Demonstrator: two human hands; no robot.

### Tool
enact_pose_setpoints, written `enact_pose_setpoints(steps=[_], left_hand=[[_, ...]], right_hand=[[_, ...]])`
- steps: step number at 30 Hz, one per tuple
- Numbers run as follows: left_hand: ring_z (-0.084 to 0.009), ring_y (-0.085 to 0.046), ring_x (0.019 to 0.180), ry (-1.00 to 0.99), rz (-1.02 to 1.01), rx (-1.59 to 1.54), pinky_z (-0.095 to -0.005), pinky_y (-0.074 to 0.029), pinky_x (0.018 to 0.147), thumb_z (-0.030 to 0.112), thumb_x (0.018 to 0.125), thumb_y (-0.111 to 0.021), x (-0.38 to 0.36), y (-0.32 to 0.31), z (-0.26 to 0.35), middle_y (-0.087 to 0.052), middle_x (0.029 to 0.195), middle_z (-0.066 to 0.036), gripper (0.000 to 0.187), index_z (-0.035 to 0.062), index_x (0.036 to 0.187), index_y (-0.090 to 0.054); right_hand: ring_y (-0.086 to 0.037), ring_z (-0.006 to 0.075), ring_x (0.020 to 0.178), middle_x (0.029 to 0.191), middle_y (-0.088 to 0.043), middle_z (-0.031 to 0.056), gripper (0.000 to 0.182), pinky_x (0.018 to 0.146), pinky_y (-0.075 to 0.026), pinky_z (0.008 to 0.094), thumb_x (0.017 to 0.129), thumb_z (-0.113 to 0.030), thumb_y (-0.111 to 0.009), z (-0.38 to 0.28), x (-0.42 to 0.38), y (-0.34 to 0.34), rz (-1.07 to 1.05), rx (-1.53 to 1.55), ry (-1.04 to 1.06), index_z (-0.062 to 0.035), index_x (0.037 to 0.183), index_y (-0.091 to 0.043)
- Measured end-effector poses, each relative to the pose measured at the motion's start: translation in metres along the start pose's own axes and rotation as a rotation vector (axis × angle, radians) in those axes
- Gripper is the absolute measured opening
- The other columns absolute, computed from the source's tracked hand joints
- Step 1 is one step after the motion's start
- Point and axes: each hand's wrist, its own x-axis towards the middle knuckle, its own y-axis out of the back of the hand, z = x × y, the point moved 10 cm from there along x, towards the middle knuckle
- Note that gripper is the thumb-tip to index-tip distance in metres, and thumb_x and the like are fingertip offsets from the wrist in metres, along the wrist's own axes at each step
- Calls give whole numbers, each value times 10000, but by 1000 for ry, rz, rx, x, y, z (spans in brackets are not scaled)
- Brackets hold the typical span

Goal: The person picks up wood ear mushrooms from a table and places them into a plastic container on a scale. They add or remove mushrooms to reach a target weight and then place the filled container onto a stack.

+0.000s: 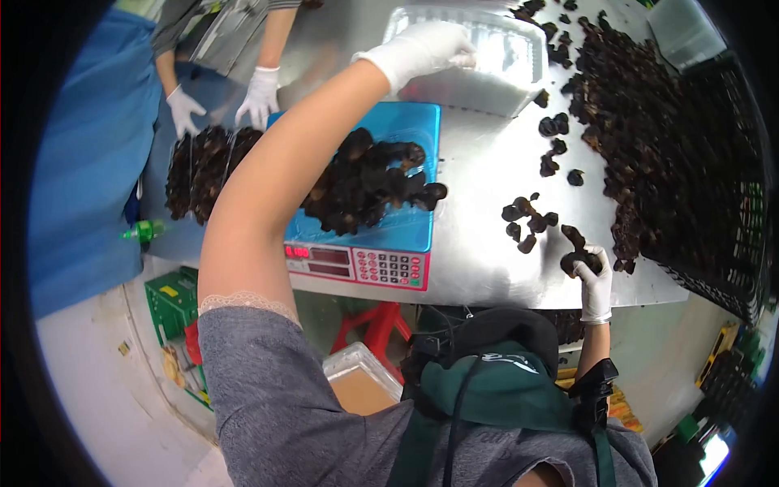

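My left hand (426,55), in a white glove, reaches over a stack of clear plastic trays (511,69), its fingers closed at the tray. Across the near right of the metal table, my gloved right hand (596,280) grips some dark wood ear mushrooms (578,261). A few loose mushrooms (527,219) lie just left of it. Under my left forearm stands a blue weighing scale (418,235) with red digits lit. A clear tray heaped with mushrooms (365,183) sits on it, partly hidden by my arm.
A large mushroom pile (633,122) spreads on the right beside a black crate (751,187). Opposite on the left, another person's gloved hands (260,97) rest near filled trays (203,166). A red stool (377,329) and a cardboard-coloured box (365,385) stand below the table.
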Motion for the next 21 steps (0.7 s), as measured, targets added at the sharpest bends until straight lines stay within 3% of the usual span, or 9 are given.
enact_pose_setpoints(steps=[2,3,6,8,11,14,16,18,21], left_hand=[[-317,-657,950,-58,34,-124,-404,-504,864,332,860,-672,13,-9,-11,-714,1003,-94,233,157,996,-743],[-269,-674,894,-73,82,-158,-337,-521,814,270,860,-683,8,-4,-5,-721,949,-87,235,70,971,-738],[-218,-680,876,28,-99,-326,-317,-518,805,253,847,-709,-2,-11,-4,-723,926,-92,235,63,981,-743],[-197,-681,865,20,-106,-343,-311,-519,798,246,849,-710,-10,-10,-7,-727,913,-96,231,55,973,-748],[-189,-684,867,25,-133,-400,-303,-520,803,235,849,-712,-4,-15,-12,-734,905,-95,221,51,965,-753],[-190,-685,878,-9,-124,-377,-297,-519,813,231,846,-712,-2,-13,-14,-740,923,-95,223,48,965,-754],[-191,-683,879,28,-156,-463,-311,-518,819,242,840,-703,-4,-14,-15,-741,941,-104,244,47,980,-752],[-187,-685,890,102,-209,-477,-320,-506,852,276,812,-733,-3,-14,-17,-749,928,-106,262,59,953,-767],[-236,-687,900,133,-189,-510,-346,-510,853,276,833,-707,-3,-14,-21,-736,966,-132,260,70,983,-759]], right_hand=[[-541,85,712,876,-637,24,290,680,-467,223,820,86,-647,2,-8,6,57,12,-7,-43,1074,-592],[-540,81,713,878,-637,20,287,679,-464,220,821,85,-648,3,-11,10,69,2,-9,-44,1071,-595],[-522,69,702,867,-592,6,255,689,-450,215,817,76,-636,2,-15,16,119,-32,-35,-44,1039,-594],[-516,62,698,870,-590,4,255,687,-446,211,820,72,-639,6,-17,18,133,-37,-47,-50,1039,-595],[-611,121,880,1097,-645,74,281,804,-493,234,811,84,-643,18,-14,20,134,-71,-21,-39,1058,-592],[-601,172,1057,1246,-596,113,299,932,-473,282,787,81,-650,24,-8,21,197,-299,91,-20,1061,-583],[-534,246,1209,1290,-568,147,333,1049,-400,342,746,89,-653,20,-6,16,250,-378,180,-21,1053,-584],[-522,280,1233,1297,-562,161,344,1067,-382,359,732,93,-658,7,-7,7,279,-503,312,-26,1046,-586],[-516,292,1240,1297,-559,169,342,1073,-377,370,728,97,-657,-2,-3,-9,233,-510,347,-25,1039,-586]])
